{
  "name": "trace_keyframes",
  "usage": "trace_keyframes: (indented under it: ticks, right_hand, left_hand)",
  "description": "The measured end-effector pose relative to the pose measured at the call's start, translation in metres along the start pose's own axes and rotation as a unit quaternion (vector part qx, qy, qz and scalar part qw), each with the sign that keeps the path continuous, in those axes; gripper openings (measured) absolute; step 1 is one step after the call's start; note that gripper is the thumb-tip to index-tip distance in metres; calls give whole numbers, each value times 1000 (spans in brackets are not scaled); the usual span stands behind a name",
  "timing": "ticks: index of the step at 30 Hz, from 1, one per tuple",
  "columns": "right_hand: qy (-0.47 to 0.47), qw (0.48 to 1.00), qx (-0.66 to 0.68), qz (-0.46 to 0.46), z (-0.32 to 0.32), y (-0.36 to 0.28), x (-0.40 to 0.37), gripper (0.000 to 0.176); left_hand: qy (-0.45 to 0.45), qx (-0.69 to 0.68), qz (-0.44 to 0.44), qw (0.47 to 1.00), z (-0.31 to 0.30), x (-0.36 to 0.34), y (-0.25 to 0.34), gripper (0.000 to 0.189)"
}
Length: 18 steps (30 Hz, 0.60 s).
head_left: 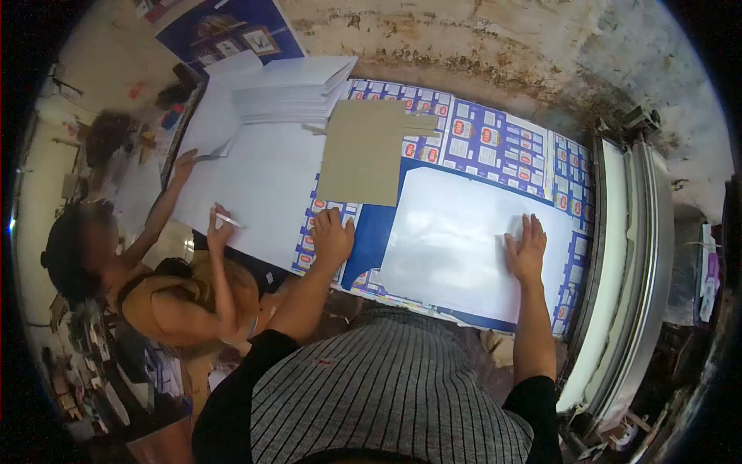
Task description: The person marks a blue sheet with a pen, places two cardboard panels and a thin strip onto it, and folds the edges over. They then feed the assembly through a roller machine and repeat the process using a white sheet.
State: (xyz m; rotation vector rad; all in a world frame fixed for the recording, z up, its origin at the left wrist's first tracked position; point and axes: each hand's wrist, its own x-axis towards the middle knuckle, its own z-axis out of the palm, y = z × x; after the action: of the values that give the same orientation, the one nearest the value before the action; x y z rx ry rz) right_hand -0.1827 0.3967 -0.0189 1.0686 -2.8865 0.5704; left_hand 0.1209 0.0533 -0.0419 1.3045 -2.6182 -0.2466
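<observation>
One right hand [528, 249]: spread flat on glossy white rectangular sheet [456, 232]
Left hand [332, 238]: half-spread, near brown rectangular cardboard [362, 155]

Stained beige plaster wall [495, 39] runs along back. Dark blue printed poster [224, 27] upper left, white paper stack [286, 89] near it. Long silvery metal cylinder [648, 271] stands right. Co-worker in mustard-brown top [182, 309], left.

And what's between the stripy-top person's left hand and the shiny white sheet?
In the head view, a strip of blue surface shows between the left hand and the shiny white sheet.
</observation>
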Motion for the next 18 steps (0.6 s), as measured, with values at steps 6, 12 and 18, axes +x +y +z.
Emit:
trace_keyframes:
  ticks: [6, 12, 18]
  right_hand:
    - [84, 991, 73, 69, -26, -30, -43, 49]
    - [141, 971, 94, 171, -38, -40, -130, 34]
    - [129, 955, 66, 260, -41, -37, -208, 32]
  left_hand:
    - [49, 12, 70, 996, 5, -4, -12, 59]
    - [16, -265, 199, 943, -58, 13, 38, 47]
    - [-223, -823, 445, 275, -232, -1, 167, 73]
